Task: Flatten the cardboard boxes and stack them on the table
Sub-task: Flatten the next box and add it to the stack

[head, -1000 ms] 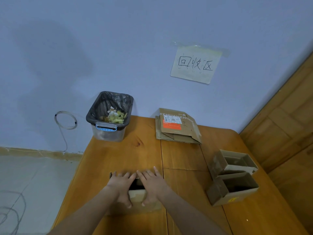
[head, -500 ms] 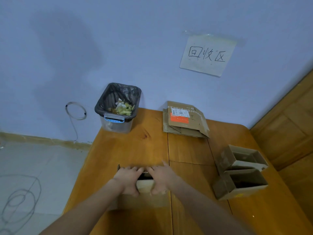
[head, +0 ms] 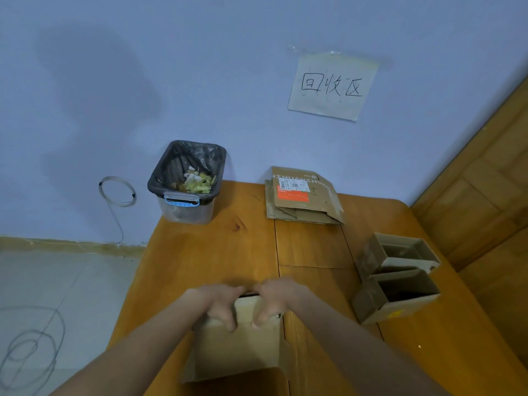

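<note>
A cardboard box (head: 240, 347) is seen at the near edge of the wooden table (head: 217, 252), directly in front of the person, with its pale side panel facing up toward the camera and a flap (head: 243, 381) lying open at the bottom of the view. The box's far upper edge is gripped by both hands side by side: the left hand (head: 221, 302) is curled over the rim with its thumb pressed down on the near panel, and the right hand (head: 271, 300) is hooked over the same rim just beside it, thumb likewise laid on the panel. The two hands are almost touching, and a dark gap of the box's opening is visible between them. Toward the far side of the table, against the pale blue wall (head: 200, 81), a stack of flattened boxes (head: 303, 198) is laid flat, the top one marked with an orange band and a white shipping label. On the right side of the table, two open boxes (head: 395, 275) are stood one just behind the other, touching, their openings turned up. At the far left corner, a clear plastic bin (head: 188, 181) lined with a black bag and holding scraps is set near the wall. A paper sign (head: 333, 85) with handwritten characters is taped to the wall above the flattened stack. A coil of wire (head: 117, 191) is hung on the wall to the left of the bin.
</note>
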A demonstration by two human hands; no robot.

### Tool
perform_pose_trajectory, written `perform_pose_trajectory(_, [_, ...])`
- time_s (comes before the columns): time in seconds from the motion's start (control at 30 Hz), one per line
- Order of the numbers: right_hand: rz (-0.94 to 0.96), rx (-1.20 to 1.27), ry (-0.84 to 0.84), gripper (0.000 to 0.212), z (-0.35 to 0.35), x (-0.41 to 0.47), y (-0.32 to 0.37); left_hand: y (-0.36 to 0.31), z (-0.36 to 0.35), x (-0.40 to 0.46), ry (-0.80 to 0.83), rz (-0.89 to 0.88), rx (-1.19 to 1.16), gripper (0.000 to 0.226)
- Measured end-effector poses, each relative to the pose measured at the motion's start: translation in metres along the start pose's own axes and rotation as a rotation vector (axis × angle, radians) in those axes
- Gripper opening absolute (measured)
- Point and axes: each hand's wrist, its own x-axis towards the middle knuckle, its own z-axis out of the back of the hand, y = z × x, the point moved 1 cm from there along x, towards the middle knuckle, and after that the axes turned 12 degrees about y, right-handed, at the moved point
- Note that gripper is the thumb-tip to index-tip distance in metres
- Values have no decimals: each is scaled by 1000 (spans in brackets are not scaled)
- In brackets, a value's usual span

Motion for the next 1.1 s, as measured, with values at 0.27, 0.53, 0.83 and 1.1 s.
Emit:
perform_pose_trajectory(0.27, [30,178,-388,84,-23,13,-9,-1,-25,17,-407,92,259,90])
perform_pose_trajectory(0.53, [-74,238,-401,72,-67,39,-8,-6,-69,45,-349,167,180,79])
perform_pose_trajectory(0.83, [-22,388,-440,62,-82,74,17,15,-78,66,-358,240,111,76])
perform_pose_trajectory(1.1, [45,338,-384,63,-82,109,44,69,-101,69,-311,324,100,78])
